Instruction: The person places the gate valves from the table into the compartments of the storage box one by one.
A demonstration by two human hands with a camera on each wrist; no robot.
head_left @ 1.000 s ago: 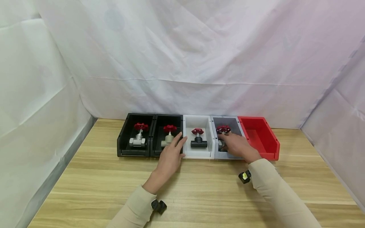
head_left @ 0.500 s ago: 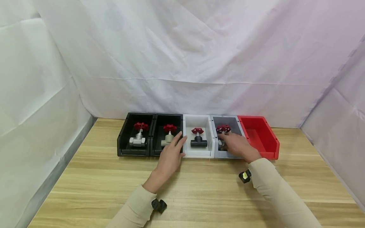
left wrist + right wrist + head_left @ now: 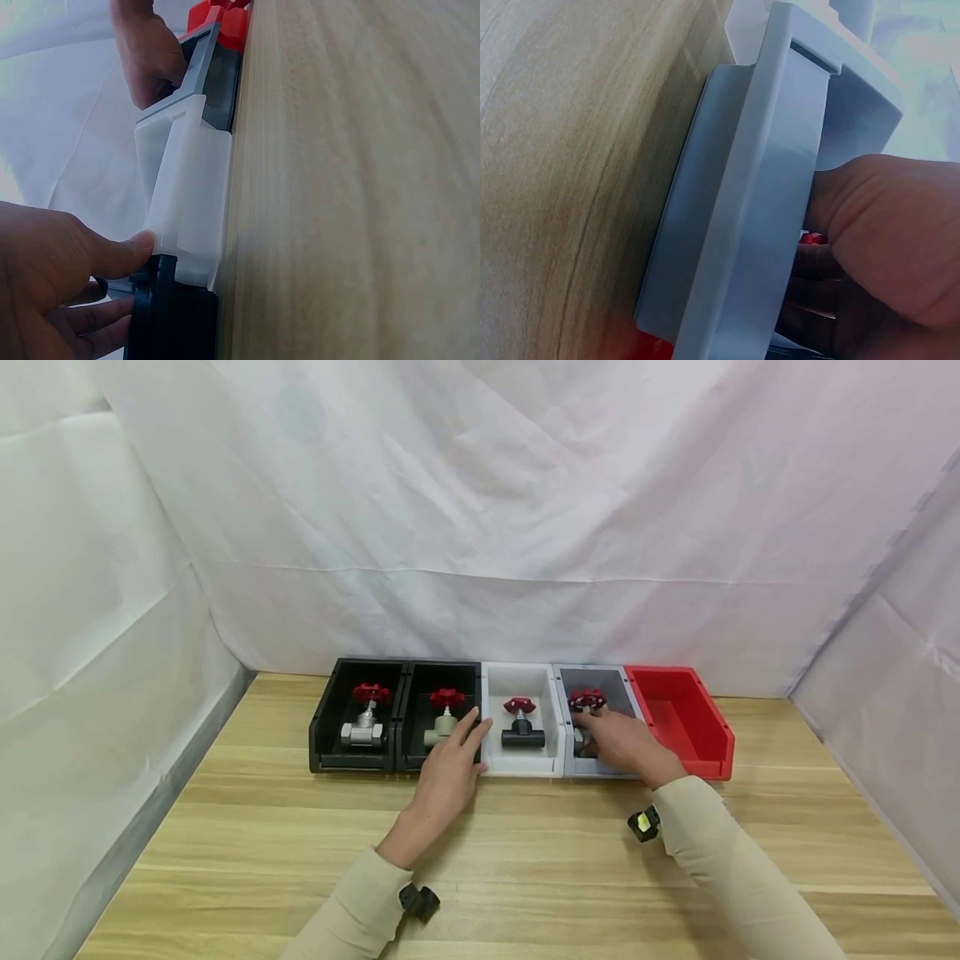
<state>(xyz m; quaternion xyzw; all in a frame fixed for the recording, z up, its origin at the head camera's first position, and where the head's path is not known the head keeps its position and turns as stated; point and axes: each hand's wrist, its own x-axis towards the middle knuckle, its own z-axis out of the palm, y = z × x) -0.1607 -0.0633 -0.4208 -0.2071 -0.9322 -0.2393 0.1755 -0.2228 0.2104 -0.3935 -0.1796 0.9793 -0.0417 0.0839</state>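
My right hand [image 3: 622, 745] reaches into the grey bin [image 3: 615, 681], fingers curled round the metal body of a valve with a red handwheel [image 3: 587, 698]. Its fingers hide most of that body. In the right wrist view, the grey bin's front wall [image 3: 776, 202] partly covers the fingers. My left hand [image 3: 444, 777] rests with lightly bent, spread fingers where the second black bin [image 3: 442, 672] meets the white bin [image 3: 522, 769]. The left wrist view has its thumb [image 3: 135, 251] touching the white bin's front corner. A beige valve [image 3: 445, 725] lies near those fingertips. A black-bodied valve [image 3: 522, 737] stands in the white bin.
A steel valve [image 3: 363, 732] with a red handwheel sits in the leftmost black bin [image 3: 318, 752]. The red bin [image 3: 686, 718] ends the row on the right. Wooden tabletop [image 3: 525, 877] lies in front; a white curtain [image 3: 480, 527] hangs behind.
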